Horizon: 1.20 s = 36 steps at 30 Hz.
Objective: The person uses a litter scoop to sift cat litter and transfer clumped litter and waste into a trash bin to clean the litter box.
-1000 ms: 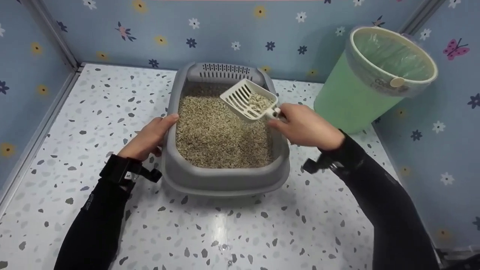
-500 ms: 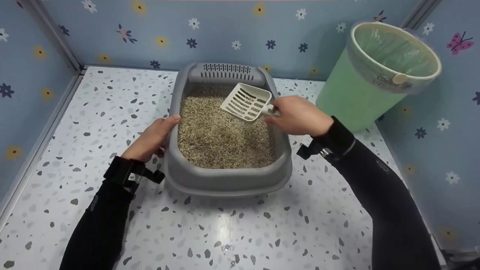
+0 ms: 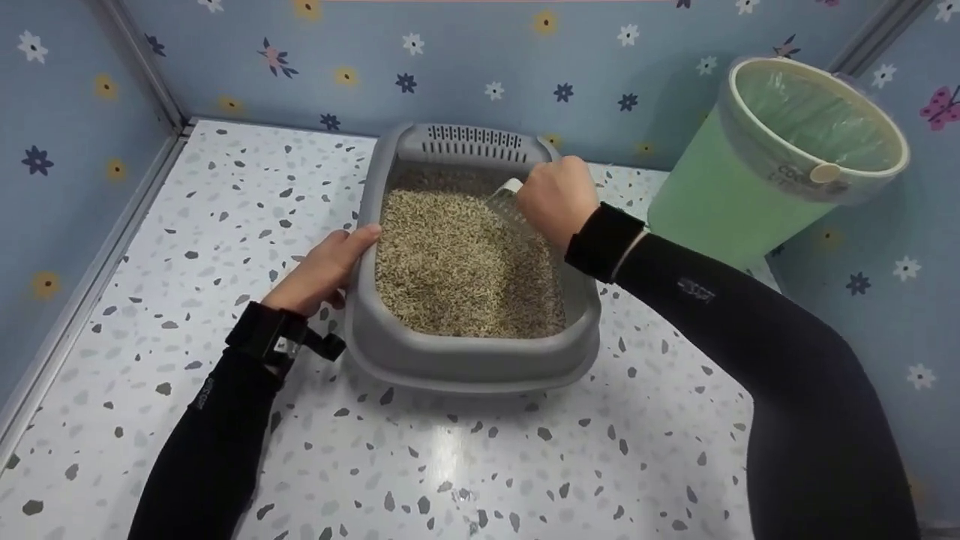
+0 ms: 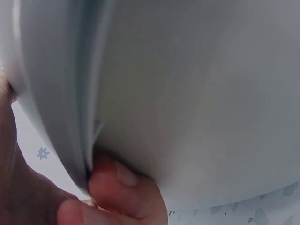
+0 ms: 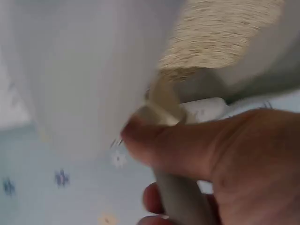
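Note:
A grey litter box (image 3: 472, 365) with a slotted back edge stands on the speckled surface, holding tan pellet litter (image 3: 442, 259). My left hand (image 3: 322, 270) grips its left rim, thumb on top; the left wrist view shows the fingers (image 4: 124, 194) curled beneath the rim. Over the right back part of the box, my right hand (image 3: 559, 201) holds a white slotted litter scoop (image 3: 512, 187) by its handle (image 5: 183, 199). The scoop is steeply tilted and mostly hidden behind the hand in the head view. Whether its edge touches the litter I cannot tell.
A green bin (image 3: 720, 180) with a cream rim and a clear liner stands at the back right, beyond my right forearm. Blue flowered panels (image 3: 450, 67) rise behind and on both sides. White speckled surface (image 3: 450, 465) extends in front of the box.
A second ago the scoop lay flat with pellets in it; half a second ago its slots showed without that pile. My right hand has since turned over, tilting it. The left hand keeps its grip.

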Available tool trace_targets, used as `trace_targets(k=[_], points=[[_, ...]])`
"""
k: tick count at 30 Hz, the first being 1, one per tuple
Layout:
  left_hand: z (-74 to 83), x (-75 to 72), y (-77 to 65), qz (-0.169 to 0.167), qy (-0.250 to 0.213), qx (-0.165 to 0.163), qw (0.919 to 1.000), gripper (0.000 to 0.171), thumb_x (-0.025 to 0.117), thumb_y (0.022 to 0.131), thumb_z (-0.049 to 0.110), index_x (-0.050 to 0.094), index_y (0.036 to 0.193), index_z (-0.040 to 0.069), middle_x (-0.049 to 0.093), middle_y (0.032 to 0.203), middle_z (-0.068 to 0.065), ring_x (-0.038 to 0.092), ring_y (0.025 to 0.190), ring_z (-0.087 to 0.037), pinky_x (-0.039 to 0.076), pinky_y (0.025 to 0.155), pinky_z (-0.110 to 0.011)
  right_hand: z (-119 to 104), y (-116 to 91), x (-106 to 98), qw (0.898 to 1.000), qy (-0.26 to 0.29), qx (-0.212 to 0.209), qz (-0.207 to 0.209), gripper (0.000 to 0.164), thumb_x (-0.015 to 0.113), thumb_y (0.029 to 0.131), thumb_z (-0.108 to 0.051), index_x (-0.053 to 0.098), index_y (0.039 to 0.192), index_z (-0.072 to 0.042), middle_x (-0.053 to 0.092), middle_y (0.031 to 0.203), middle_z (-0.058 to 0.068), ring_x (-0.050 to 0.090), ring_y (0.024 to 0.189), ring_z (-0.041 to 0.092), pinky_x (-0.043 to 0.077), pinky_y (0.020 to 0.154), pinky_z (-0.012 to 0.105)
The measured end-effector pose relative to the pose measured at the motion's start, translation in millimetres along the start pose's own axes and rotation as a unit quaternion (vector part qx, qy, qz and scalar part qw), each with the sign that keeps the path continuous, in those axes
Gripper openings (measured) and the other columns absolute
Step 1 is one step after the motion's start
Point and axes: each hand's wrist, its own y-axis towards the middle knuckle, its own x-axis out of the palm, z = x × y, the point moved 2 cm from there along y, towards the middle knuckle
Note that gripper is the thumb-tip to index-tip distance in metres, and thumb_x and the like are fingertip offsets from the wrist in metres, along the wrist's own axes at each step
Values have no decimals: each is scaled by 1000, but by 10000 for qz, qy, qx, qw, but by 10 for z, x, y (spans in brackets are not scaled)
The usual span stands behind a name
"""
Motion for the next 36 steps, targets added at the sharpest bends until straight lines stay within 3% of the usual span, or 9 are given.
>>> trace_targets(k=[5,7,11,14,17,24,31,36], points=[[4,-13,-21,161,96,-197,9996,83,48,102,87,55,117,5,63,98,-14,61,69,-23,46,52,-34,-183,354,-62,9896,-1304,-406,-455,46,43,104,7,22,72,-18,21,68,-2,15,61,14,16,52,33],[7,-9,-24,222,109,-273,9993,86,49,102,86,51,123,3,60,105,-17,62,72,-24,47,53,-33,-242,475,-60,9864,-1517,-403,-488,46,42,105,5,18,74,-18,14,67,-3,9,60,14,12,53,34],[1,15,-13,238,85,-296,9992,85,51,103,85,50,123,2,58,107,-19,63,70,-24,49,51,-33,-347,693,-40,9817,-1711,-357,-753,49,42,113,-5,18,73,-19,15,63,-3,7,56,14,11,51,34],[-7,29,-4,180,87,-226,9995,85,50,103,85,50,121,2,59,106,-19,63,68,-23,49,50,-32,-396,844,-62,9804,-1576,-382,-1121,49,40,116,-9,23,71,-20,16,62,-4,8,54,12,12,48,33],[-6,25,2,170,73,-159,9997,84,50,103,85,51,121,3,60,104,-18,62,68,-23,48,50,-31,-429,979,-150,9827,-1279,-579,-1205,49,40,117,-11,28,69,-19,20,63,-4,13,52,11,16,45,30],[-12,-17,-8,213,92,-226,9995,87,49,102,87,51,124,2,61,106,-18,64,70,-24,49,52,-33,-508,1204,-436,9870,-887,-1111,-749,46,46,116,-10,31,72,-16,29,68,-3,26,60,12,26,56,30],[-12,-26,-13,282,83,-218,9993,88,50,101,88,51,124,2,59,104,-17,61,69,-23,48,50,-32,-473,1329,-652,9918,-349,-1186,-309,40,50,118,-18,44,79,-16,47,75,0,44,67,16,51,72,37],[-17,-30,-24,280,31,-226,9993,88,51,101,86,50,124,1,58,103,-17,58,69,-22,47,51,-32,-379,1382,-721,9921,230,-1201,-270,39,51,118,-17,41,80,-16,45,74,1,42,66,16,50,68,39]])
